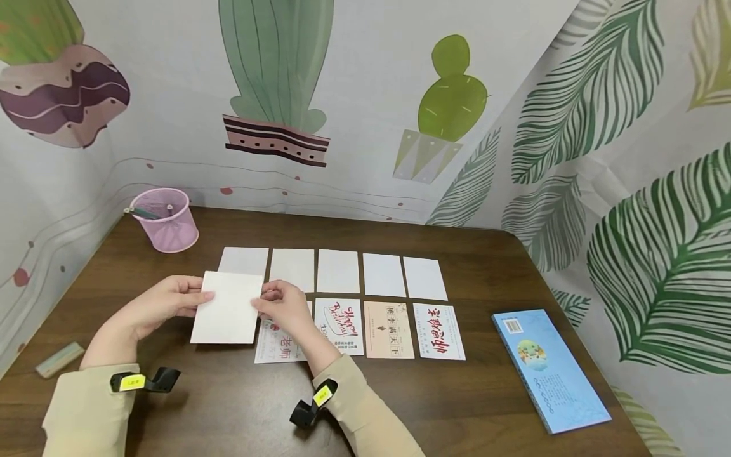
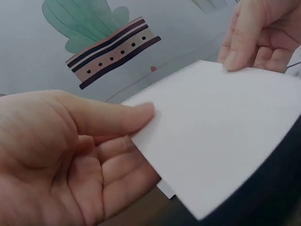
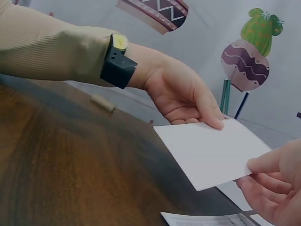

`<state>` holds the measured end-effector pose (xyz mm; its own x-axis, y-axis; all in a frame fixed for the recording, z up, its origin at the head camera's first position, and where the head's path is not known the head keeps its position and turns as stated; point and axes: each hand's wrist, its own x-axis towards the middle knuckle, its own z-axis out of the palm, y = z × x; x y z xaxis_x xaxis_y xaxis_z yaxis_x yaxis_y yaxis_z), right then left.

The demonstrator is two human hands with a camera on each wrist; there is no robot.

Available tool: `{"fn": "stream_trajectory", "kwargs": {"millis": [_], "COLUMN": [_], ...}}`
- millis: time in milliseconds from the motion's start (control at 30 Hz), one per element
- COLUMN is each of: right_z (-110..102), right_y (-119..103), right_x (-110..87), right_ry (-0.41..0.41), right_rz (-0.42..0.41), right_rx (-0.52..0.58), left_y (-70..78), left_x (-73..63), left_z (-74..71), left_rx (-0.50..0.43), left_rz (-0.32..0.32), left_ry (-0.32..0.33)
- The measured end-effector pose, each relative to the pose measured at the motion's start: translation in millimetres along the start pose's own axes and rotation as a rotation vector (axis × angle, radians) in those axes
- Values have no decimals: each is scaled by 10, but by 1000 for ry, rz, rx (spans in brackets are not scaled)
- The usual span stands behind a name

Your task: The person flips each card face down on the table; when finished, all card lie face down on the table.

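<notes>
A blank white card (image 1: 227, 311) is held up above the table between both hands. My left hand (image 1: 171, 298) pinches its left edge, thumb on top and fingers beneath. At the right edge my right hand (image 1: 288, 309) pinches it the same way, as the right wrist view also shows. Behind the held card lies a back row of white cards, among them a blank card (image 1: 292, 270). Partly under the right forearm is a card with red writing (image 1: 280, 348). Beside it lie a Happy Birthday card (image 1: 339, 325), a beige card (image 1: 389, 330) and another red-lettered card (image 1: 439, 331).
On the right of the brown table (image 1: 457, 406) lies a light blue book (image 1: 551, 371). A pink mesh pen holder (image 1: 171, 231) with pens stands at the back left. An eraser-like block (image 1: 59, 360) lies near the left edge. A patterned cloth (image 1: 365, 127) hangs behind.
</notes>
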<state>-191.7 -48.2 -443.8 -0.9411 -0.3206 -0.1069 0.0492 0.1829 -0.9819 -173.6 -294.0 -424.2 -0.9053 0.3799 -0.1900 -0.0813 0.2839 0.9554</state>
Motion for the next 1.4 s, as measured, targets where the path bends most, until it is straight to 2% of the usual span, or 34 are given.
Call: {"fn": "stream_trajectory", "kwargs": {"millis": [133, 267, 500, 767, 1100, 1400], "right_z": [40, 78, 126, 127, 125, 114], "right_y": [25, 47, 52, 45, 43, 30], "right_x": [-1, -3, -22, -44, -52, -53], "right_ry": [-14, -20, -24, -38, -26, 4], "right_rz": [0, 7, 51, 77, 120, 153], "right_rx": [-65, -121, -163, -234, -185, -116], "left_y": [-22, -37, -42, -29, -50, -23], "left_x": [26, 23, -10, -10, 27, 44], "left_z": [0, -2, -19, 13, 65, 87], "left_rx": [33, 90, 213, 256, 265, 357], "left_rz": [-77, -151, -284, -337, -378, -398], "left_ry": [-31, -16, 123, 200, 274, 300]}}
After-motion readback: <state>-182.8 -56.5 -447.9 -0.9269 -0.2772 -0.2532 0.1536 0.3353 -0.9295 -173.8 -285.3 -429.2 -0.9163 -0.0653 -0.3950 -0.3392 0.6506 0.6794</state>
